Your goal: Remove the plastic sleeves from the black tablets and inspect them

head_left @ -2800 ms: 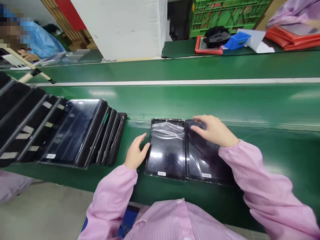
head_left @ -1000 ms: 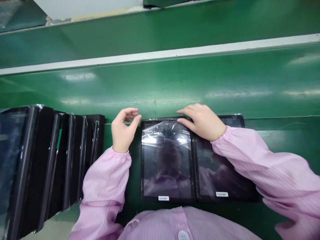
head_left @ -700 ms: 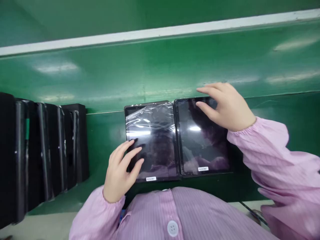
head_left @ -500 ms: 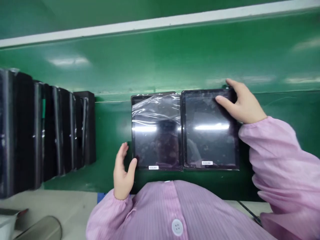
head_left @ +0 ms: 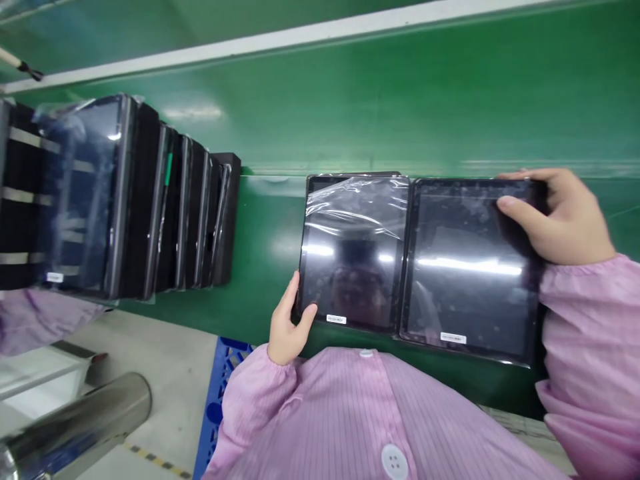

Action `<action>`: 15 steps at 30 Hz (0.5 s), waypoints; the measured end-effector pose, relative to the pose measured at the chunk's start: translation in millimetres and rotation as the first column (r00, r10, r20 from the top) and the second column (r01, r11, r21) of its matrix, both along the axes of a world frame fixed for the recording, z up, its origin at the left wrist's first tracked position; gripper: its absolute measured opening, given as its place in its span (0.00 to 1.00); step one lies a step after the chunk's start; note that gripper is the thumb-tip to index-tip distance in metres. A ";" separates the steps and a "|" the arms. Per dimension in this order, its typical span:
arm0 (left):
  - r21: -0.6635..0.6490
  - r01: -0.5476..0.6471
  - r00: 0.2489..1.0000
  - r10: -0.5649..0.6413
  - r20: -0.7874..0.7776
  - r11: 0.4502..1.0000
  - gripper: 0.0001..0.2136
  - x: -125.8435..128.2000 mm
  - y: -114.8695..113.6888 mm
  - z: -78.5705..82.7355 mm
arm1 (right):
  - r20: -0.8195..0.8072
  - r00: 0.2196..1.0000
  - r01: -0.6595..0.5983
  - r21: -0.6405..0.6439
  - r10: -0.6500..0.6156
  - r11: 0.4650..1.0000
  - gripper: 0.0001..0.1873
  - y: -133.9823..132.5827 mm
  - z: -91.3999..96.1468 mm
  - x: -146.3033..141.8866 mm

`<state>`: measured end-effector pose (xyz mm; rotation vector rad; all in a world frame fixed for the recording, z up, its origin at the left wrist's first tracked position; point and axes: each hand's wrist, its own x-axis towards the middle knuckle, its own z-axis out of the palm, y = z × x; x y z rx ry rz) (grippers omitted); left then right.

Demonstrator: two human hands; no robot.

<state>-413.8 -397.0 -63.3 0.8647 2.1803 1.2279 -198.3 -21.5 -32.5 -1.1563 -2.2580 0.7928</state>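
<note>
Two black tablets lie side by side on the green bench (head_left: 350, 100) in front of me. The left tablet (head_left: 353, 253) has wrinkled clear film over its screen and a small white label at its near edge. My left hand (head_left: 289, 325) grips its near left corner, thumb on the glass. The right tablet (head_left: 470, 267) shows a smoother screen with a white label. My right hand (head_left: 560, 213) holds its far right corner, thumb on top and fingers curled round the edge.
A row of several black tablets (head_left: 120, 200) leans on edge at the left of the bench. A white strip (head_left: 300, 37) runs along the bench further back. Below the bench are a blue pallet (head_left: 220, 387) and a metal tube (head_left: 75, 420).
My left hand closed on the left tablet's near corner. My right hand slid further to the right tablet's far right corner. The view shifted left, showing more of the leaning row.
</note>
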 end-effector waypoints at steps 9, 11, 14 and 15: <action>0.160 0.262 0.961 -0.272 0.043 0.952 0.22 -33.4 -23.5 14.5 | 0.015 0.996 0.083 0.174 -0.087 0.981 0.30 -10.1 -15.6 14.8; 0.125 0.338 0.940 -0.329 -0.088 0.933 0.24 -36.6 -24.6 16.9 | 0.037 0.994 0.096 0.171 -0.104 0.981 0.30 -10.7 -15.7 14.9; 0.042 0.401 0.869 -0.365 -0.334 0.915 0.29 -32.8 -21.8 15.1 | 0.093 0.986 0.121 0.136 -0.134 0.983 0.29 -11.8 -9.1 15.0; 0.023 0.396 0.848 -0.356 -0.392 0.918 0.31 -29.7 -19.9 13.4 | 0.131 0.983 0.118 0.114 -0.132 0.986 0.29 -11.6 -4.7 15.2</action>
